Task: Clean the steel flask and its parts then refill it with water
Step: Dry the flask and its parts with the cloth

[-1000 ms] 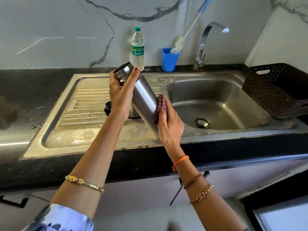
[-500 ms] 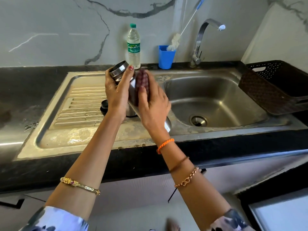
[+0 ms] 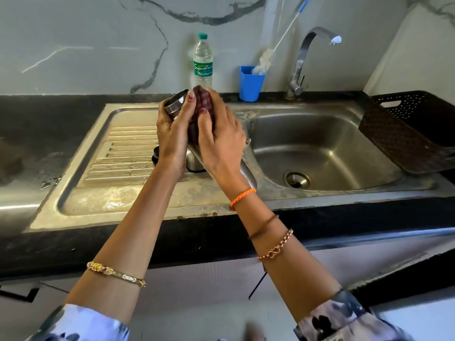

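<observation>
White marble-look wall (image 3: 86, 33) with grey veins behind, black stone counter (image 3: 49, 124) below it, and set into that the long stainless-steel sink (image 3: 327, 153) with its ribbed draining board (image 3: 123, 153) on the left, wet and streaked. A dark brown perforated plastic basket (image 3: 406, 129) tips over the sink's right edge, partly cut off by the frame. The curved chrome tap (image 3: 302, 62) stands behind the basin; beside it a blue plastic cup (image 3: 250, 84) holds a white-headed bottle brush (image 3: 264, 61), then a clear plastic water bottle with a green cap (image 3: 202, 61).

Behind the wrists, two small parts on the draining board: a black piece (image 3: 155, 157) and a steel one (image 3: 193, 163), both mostly hidden, hard to identify.

The shiny cylindrical steel flask (image 3: 176, 104) is held tilted above the draining board, open mouth toward the wall, body largely covered. The left hand (image 3: 172, 134) wraps around its neck; the right hand (image 3: 219, 134) presses a dark maroon scrubbing cloth (image 3: 200, 104) against its upper side, fingers curved over it.
</observation>
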